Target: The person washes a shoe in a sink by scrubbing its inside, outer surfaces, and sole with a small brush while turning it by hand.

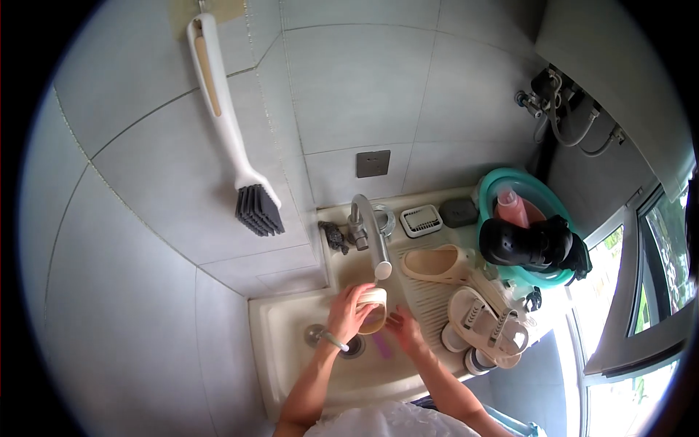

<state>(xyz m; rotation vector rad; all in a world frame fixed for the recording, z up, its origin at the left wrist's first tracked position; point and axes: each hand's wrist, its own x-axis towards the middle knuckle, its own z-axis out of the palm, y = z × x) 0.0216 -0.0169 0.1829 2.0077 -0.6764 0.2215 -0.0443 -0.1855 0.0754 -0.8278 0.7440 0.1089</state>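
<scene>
Beneath the metal faucet, my left hand grips a beige clog-like shoe, fingers over its upper part. My right hand is just right of the shoe, its fingers apart and holding nothing visible. Both hands are over the cream sink. A pink strip-like item lies in the basin below the shoe, beside the dark drain. A wristband circles my left wrist.
On the ribbed drainboard at right lie a beige clog and strapped sandals. Behind them are a teal basin with a black item, a soap dish and a dark soap box. A brush hangs on the left wall.
</scene>
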